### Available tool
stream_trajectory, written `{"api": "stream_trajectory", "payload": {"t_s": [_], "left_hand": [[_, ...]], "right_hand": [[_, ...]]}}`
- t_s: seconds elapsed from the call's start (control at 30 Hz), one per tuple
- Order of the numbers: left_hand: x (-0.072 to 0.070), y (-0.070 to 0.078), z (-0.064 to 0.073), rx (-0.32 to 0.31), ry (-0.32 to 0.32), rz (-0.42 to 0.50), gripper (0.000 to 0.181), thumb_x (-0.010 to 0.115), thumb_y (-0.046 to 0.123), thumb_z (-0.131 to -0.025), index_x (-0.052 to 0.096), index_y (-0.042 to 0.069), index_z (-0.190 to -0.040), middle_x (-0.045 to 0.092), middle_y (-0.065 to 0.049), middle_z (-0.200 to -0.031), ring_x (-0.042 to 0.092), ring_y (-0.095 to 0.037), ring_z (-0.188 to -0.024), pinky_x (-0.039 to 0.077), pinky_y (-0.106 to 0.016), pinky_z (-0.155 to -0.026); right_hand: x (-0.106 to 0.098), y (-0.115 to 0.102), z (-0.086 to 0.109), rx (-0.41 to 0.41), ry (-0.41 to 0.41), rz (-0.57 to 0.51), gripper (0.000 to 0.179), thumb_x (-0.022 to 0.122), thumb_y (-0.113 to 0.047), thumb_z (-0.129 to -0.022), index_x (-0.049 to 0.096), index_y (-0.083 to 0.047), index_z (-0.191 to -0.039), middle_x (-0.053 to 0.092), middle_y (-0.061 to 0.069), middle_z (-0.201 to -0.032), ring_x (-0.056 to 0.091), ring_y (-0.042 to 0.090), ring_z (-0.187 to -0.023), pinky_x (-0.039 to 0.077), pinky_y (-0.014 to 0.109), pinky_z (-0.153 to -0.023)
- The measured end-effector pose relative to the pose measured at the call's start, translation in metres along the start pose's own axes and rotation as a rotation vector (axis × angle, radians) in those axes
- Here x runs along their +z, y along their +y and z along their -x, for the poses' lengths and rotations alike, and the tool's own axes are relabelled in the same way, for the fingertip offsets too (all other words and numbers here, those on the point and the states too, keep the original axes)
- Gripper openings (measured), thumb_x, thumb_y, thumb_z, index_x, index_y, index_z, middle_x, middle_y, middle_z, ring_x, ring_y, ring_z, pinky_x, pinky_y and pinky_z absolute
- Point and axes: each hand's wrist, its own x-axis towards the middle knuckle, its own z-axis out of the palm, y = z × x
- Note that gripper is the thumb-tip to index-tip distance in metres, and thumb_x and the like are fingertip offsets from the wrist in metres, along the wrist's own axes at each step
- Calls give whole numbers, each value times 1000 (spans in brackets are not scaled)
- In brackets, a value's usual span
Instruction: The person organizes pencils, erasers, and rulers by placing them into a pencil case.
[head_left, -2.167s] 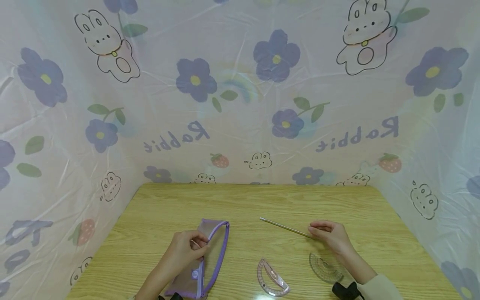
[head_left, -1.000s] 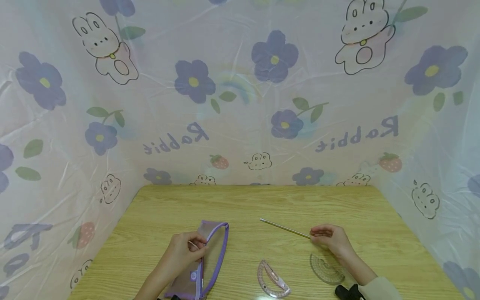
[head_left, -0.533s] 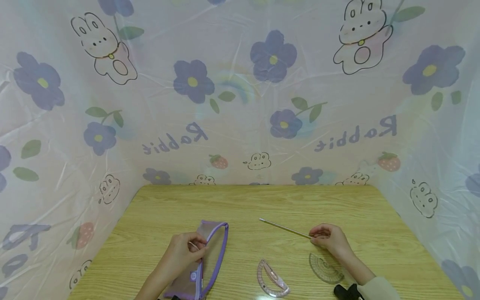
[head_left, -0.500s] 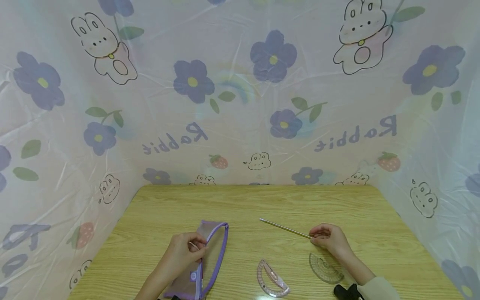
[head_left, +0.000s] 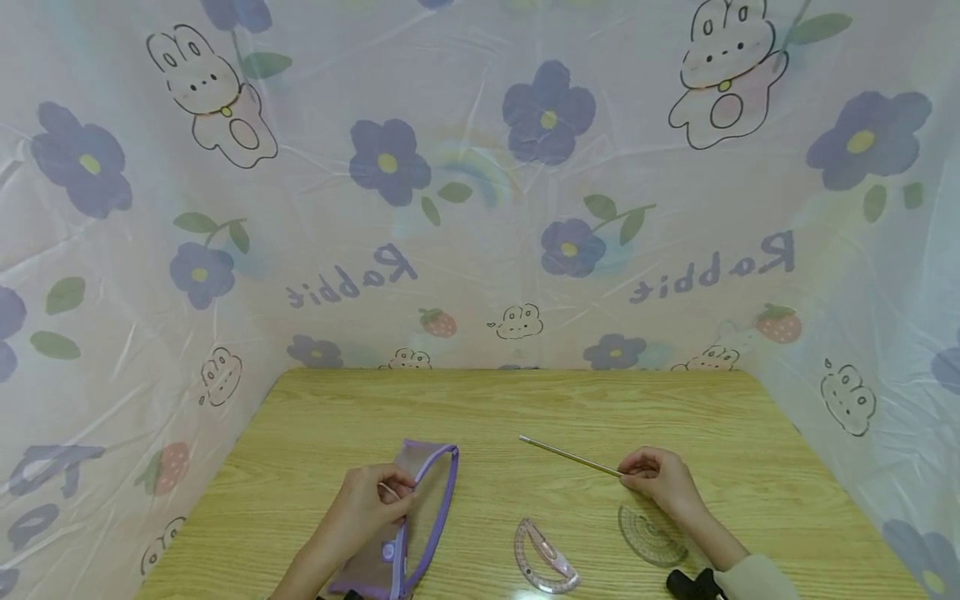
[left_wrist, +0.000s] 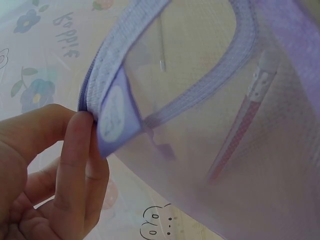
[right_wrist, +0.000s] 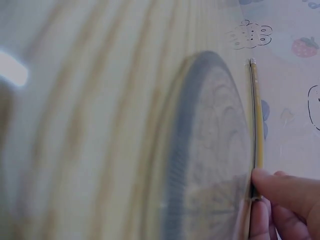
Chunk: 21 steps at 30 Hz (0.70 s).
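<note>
My left hand (head_left: pixel 371 504) pinches the opening edge of a see-through mesh pencil case (head_left: pixel 442 508) with purple trim. The case lies on the left, its zipper undone. In the left wrist view, a pink-and-white pencil (left_wrist: pixel 234 132) with a white eraser shows through the mesh. My right hand (head_left: pixel 663 483) holds the near end of a thin yellow pencil (head_left: pixel 566 453) between thumb and fingers. The pencil's eraser end points away to the left; its tip is hidden in the fingers. A round-edged clear protractor (head_left: pixel 648 537) lies just below the right hand.
A pinkish clear protractor (head_left: pixel 525 565) lies on the wooden table (head_left: pixel 510 400) between the hands. A cloth (head_left: pixel 480 250) printed with rabbits and flowers encloses the back and both sides. A black wrist camera (head_left: pixel 693 585) sits by the right sleeve.
The right thumb and fingertips have come together on the pencil's near end since the earliest frame. The pencil, the case and the left hand have barely moved.
</note>
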Motion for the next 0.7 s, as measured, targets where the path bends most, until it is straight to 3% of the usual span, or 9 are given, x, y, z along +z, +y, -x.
{"api": "stream_trajectory", "payload": {"t_s": [0.37,0.7], "left_hand": [[0,1,0,-5,-1,16,8,74,-2,-87,69,-5,-93,66,-4,-79,64,-7,-60,58,-21,-54],[0,2,1,-24,-4,22,8,74,-2,-87,69,-5,-94,66,-3,-79,64,-8,-60,58,-21,-54]], "right_hand": [[3,-4,0,-17,53,128,14,78,8,-80,72,3,-92,71,10,-85,63,13,-71,56,23,-61],[3,-4,0,-31,80,130,15,78,9,-80,72,5,-93,71,11,-85,65,13,-72,56,22,-62]]}}
